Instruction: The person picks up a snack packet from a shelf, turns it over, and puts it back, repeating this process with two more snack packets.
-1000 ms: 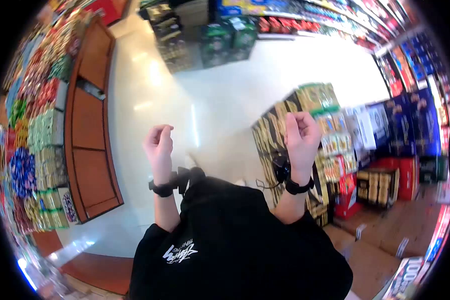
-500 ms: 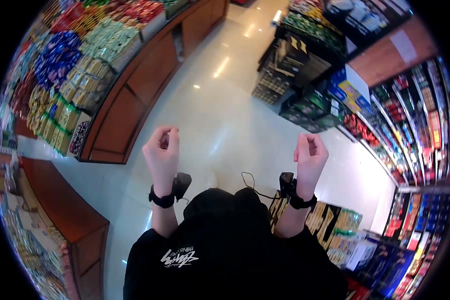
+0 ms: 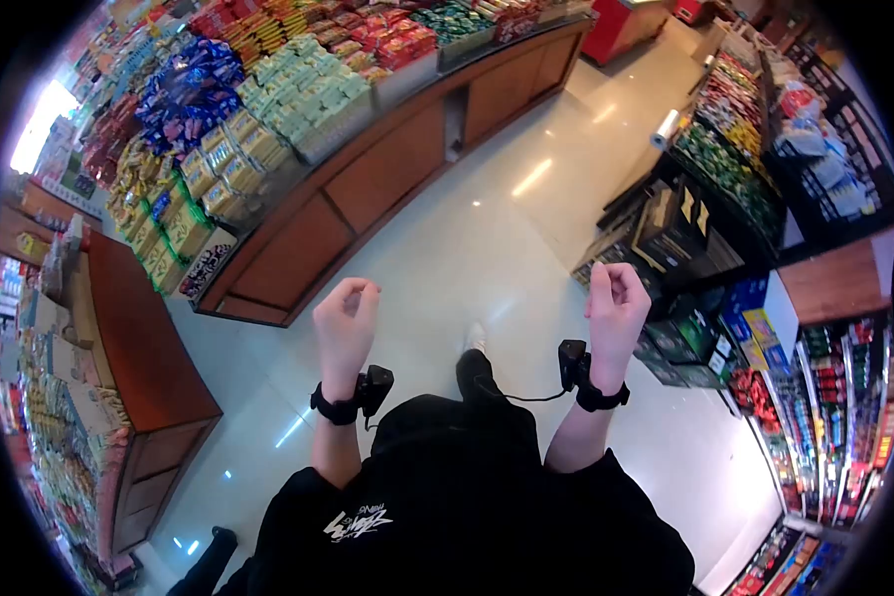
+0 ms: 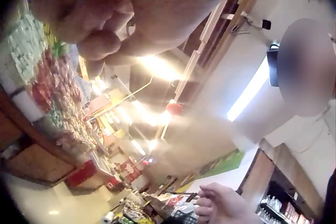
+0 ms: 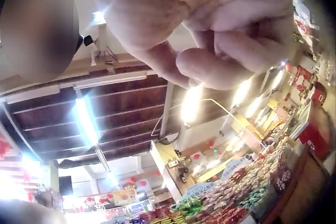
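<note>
My left hand (image 3: 346, 323) is held out in front of my body with its fingers loosely curled and nothing in them. Level with it on the other side, my right hand (image 3: 618, 303) is also loosely curled and holds nothing. Both wrists wear a black strap with a small camera, such as the left camera (image 3: 374, 385). In the right wrist view the bent fingers (image 5: 215, 64) show from the palm side, with the thumb close to them. Nearest to the left hand is a curved wooden counter (image 3: 308, 223) heaped with packaged goods; neither hand touches it.
A second wooden counter (image 3: 154, 368) stands at the left. At the right are stacked dark boxes (image 3: 670, 228), green boxes (image 3: 680, 338) and shelves of goods (image 3: 824, 417). A pale shiny floor (image 3: 447, 238) runs between them. Another person's dark-clad leg (image 3: 209, 561) shows at lower left.
My view has turned left, so the curved counter and stacked boxes have shifted right across it. The floor boxes beside my right hand have left view. A foot has stepped forward; both hands stay raised.
</note>
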A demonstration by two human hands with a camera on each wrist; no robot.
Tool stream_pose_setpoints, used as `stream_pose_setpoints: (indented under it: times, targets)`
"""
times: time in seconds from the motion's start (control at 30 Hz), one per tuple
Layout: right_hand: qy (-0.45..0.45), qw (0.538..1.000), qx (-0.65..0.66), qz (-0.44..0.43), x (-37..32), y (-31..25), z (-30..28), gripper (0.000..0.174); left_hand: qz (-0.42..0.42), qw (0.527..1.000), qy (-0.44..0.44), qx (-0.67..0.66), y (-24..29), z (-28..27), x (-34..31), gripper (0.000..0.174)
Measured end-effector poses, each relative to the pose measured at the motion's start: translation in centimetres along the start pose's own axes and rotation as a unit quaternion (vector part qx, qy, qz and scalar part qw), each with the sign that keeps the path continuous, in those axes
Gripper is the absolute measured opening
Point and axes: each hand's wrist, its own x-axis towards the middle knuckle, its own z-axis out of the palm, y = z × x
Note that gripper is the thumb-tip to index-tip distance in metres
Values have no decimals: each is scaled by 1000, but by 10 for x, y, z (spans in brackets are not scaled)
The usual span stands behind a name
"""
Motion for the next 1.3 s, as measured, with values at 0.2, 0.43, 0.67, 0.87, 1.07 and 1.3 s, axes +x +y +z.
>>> stream_pose_setpoints:
  times: [0.2, 0.43, 0.67, 0.87, 1.07, 1.3]
  targets:
    - [-29, 998, 59, 26, 106, 10, 26, 18, -5, 1000, 7, 12, 36, 55, 75, 13]
    - [-69, 995, 62, 26, 193, 24, 57, 20, -19, 998, 57, -26, 47, 98, 141, 14]
    - [-106, 993, 44, 26, 286, 48, 130, 21, -24, 994, 110, -10, 17, 116, 244, 13]
    - [-136, 990, 19, 18, 379, 57, 220, 21, -9, 988, 154, 9, -4, 137, 367, 13]
    - [-155, 987, -36, -1, 469, 57, 299, 19, -8, 989, 145, -3, -5, 149, 492, 12]
    - [-187, 981, -38, 26, 550, 82, 371, 15, -83, 990, 116, -4, -14, 168, 584, 13]
